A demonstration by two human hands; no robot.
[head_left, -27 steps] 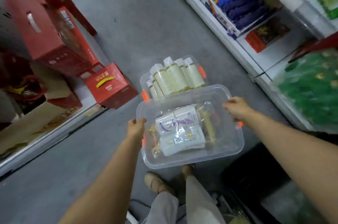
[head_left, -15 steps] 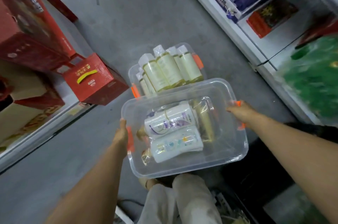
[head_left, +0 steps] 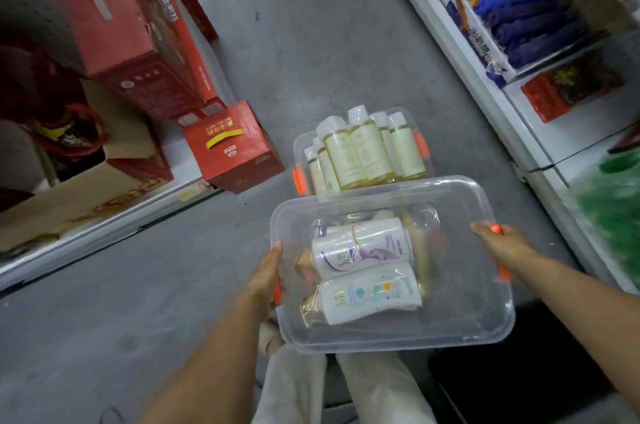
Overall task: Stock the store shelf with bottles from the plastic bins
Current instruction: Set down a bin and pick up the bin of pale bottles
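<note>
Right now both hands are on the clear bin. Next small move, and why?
Probably lower the clear bin to the floor beside the second bin, near the right-hand shelf. The left hand and right hand each grip an end of it, so neither is free to lift out the wrapped bottles lying inside.

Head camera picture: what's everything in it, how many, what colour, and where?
held bin: one, clear with orange handles, nearest the camera
lying bottles: at least two, white, wrapped, inside the held bin
floor bin: one, clear with orange handles, on the grey floor
standing bottles: several, pale yellow, white caps, in the floor bin
red boxes: several, red, left side
blue packs: a stack, blue, on the right shelf
left hand: one, grips the held bin's left handle
right hand: one, grips its right handle
</note>
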